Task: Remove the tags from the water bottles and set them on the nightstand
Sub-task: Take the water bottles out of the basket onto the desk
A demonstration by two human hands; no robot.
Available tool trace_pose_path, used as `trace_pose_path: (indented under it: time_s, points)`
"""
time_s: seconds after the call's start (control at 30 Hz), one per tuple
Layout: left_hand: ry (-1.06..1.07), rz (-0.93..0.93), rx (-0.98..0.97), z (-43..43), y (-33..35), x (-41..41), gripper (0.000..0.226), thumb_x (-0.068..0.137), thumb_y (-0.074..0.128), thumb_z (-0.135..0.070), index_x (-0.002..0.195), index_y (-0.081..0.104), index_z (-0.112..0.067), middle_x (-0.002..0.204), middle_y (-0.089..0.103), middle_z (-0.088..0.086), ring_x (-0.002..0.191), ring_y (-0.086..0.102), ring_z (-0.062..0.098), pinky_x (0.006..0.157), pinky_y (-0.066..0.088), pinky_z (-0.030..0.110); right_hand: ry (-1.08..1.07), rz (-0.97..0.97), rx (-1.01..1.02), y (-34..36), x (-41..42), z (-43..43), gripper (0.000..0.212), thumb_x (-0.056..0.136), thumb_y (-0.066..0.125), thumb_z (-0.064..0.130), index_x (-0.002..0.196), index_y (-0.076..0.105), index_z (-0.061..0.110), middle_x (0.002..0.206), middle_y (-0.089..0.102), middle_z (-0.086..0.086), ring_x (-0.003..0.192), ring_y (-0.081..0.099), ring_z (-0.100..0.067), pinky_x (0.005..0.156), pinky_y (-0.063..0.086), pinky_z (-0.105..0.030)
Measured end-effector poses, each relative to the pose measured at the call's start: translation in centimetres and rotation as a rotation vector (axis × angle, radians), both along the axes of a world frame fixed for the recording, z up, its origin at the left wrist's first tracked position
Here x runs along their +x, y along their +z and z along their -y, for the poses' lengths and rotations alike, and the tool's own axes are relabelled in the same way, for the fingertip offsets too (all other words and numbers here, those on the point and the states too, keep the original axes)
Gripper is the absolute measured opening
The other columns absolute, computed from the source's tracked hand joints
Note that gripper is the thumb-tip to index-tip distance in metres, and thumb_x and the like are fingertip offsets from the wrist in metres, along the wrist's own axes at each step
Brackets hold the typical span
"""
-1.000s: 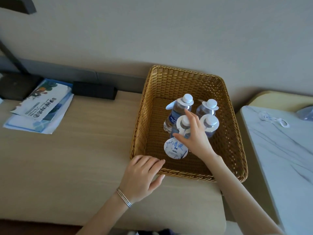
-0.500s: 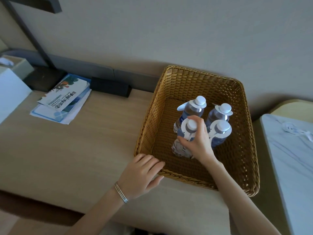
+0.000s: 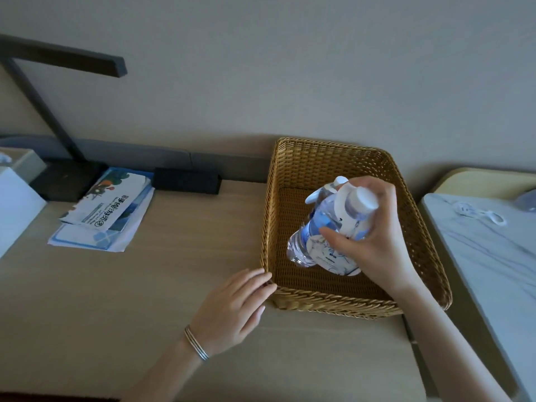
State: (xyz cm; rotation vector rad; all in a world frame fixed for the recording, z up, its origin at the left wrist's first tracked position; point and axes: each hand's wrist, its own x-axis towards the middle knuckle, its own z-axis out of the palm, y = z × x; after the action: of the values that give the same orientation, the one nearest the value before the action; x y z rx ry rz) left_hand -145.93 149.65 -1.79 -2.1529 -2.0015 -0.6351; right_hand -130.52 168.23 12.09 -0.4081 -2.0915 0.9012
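Over the middle of the tan woven wicker basket [image 3: 327, 146], held up and tilted with its white cap toward the basket's right wall: grips, with the right hand [image 3: 380, 245], a clear plastic water bottle [image 3: 304, 242], thumb and fingers curled round its upper part. Carries round the neck a white card tag with a blue-patterned round flap [image 3: 333, 258]. Just behind, toward the basket's far wall, shows only the white top of a second bottle [image 3: 338, 181]. At the basket's near-left corner, rests the left hand [image 3: 232, 311] on the beige wooden desk [image 3: 145, 285], fingers loosely straight, tips touching the rim. Left of the basket, lies a stack of printed leaflets [image 3: 107, 210]; right of the basket, stands a white marble-patterned tabletop [image 3: 478, 256].
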Motion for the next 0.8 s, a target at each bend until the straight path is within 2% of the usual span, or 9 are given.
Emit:
trace_pose_path:
  time_s: [0.1,0.27,0.33,0.43,0.5,0.57,0.63,0.7,0.8]
  points:
    - [0.047,0.04,-0.046,3.4,-1.0,-2.5,0.037,0.091,0.047,-0.028,0.124,0.058,-0.015,0.135,0.052,0.002,0.124,0.046,0.018,0.106,0.031,0.03,-0.038,-0.01,0.039,1.4,-1.2,3.4,0.073,0.06,0.078,0.016,0.113,0.036,0.044,0.113,0.042,0.034,0.106,0.047,0.0,0.088,0.045,-0.025]
    - [0.174,0.048,-0.239,9.5,-6.1,-7.0,0.044,0.095,0.032,-0.04,0.126,0.058,-0.021,0.136,0.052,0.0,0.122,0.051,0.019,0.105,0.031,0.033,-0.046,0.005,0.041,2.2,-3.5,8.8,0.078,0.059,0.08,0.018,0.112,0.035,0.053,0.116,0.046,0.016,0.111,0.05,-0.017,0.089,0.047,-0.042]
    - [0.2,0.032,-0.325,11.3,-8.5,-8.3,0.048,0.095,0.027,-0.042,0.125,0.059,-0.023,0.137,0.052,0.001,0.123,0.052,0.021,0.106,0.027,0.035,-0.035,0.024,0.034,1.8,-4.5,10.8,0.077,0.06,0.08,0.017,0.113,0.034,0.05,0.117,0.048,0.015,0.11,0.051,-0.013,0.089,0.047,-0.033]
    - [0.206,0.057,-0.411,13.3,-11.7,-9.6,0.049,0.094,0.028,-0.044,0.122,0.061,-0.023,0.135,0.054,0.004,0.127,0.046,0.022,0.105,0.03,0.04,-0.006,0.058,-0.048,0.0,-6.2,13.4,0.073,0.062,0.08,0.015,0.113,0.036,0.042,0.115,0.054,0.0,0.106,0.054,-0.016,0.085,0.047,-0.026]
    - [0.196,0.094,-0.444,14.6,-13.7,-10.2,0.047,0.092,0.036,-0.044,0.127,0.058,-0.022,0.139,0.049,0.006,0.13,0.043,0.023,0.101,0.037,0.044,-0.013,0.093,-0.117,-2.0,-7.5,14.9,0.071,0.062,0.08,0.016,0.113,0.037,0.041,0.112,0.053,0.012,0.102,0.054,-0.01,0.083,0.045,-0.017]
    - [0.18,0.095,-0.469,15.0,-14.9,-10.1,0.051,0.087,0.043,-0.043,0.134,0.051,-0.023,0.146,0.041,0.006,0.134,0.039,0.024,0.102,0.033,0.045,-0.036,0.126,-0.142,-4.1,-8.3,15.9,0.071,0.061,0.08,0.016,0.113,0.037,0.041,0.108,0.048,0.027,0.1,0.052,-0.002,0.081,0.041,-0.009]
    - [0.176,0.107,-0.466,15.2,-15.4,-10.4,0.053,0.087,0.045,-0.042,0.137,0.047,-0.024,0.149,0.036,0.005,0.136,0.035,0.024,0.104,0.029,0.044,-0.065,0.178,-0.168,-6.6,-9.6,16.7,0.072,0.061,0.081,0.015,0.112,0.038,0.042,0.107,0.046,0.032,0.099,0.05,0.004,0.08,0.038,-0.005]
    - [0.175,0.109,-0.459,15.1,-15.7,-10.5,0.054,0.086,0.047,-0.042,0.137,0.046,-0.024,0.149,0.035,0.004,0.137,0.033,0.024,0.105,0.028,0.044,-0.092,0.226,-0.187,-9.0,-11.0,17.0,0.075,0.061,0.082,0.009,0.111,0.038,0.042,0.108,0.047,0.027,0.099,0.049,0.004,0.081,0.038,-0.006]
    - [0.16,0.118,-0.452,15.3,-15.7,-10.5,0.055,0.084,0.049,-0.042,0.136,0.047,-0.023,0.149,0.037,0.005,0.138,0.032,0.024,0.106,0.026,0.045,-0.125,0.314,-0.211,-12.0,-13.3,17.1,0.074,0.063,0.082,0.005,0.111,0.036,0.04,0.111,0.049,0.009,0.103,0.049,-0.009,0.086,0.043,-0.022]
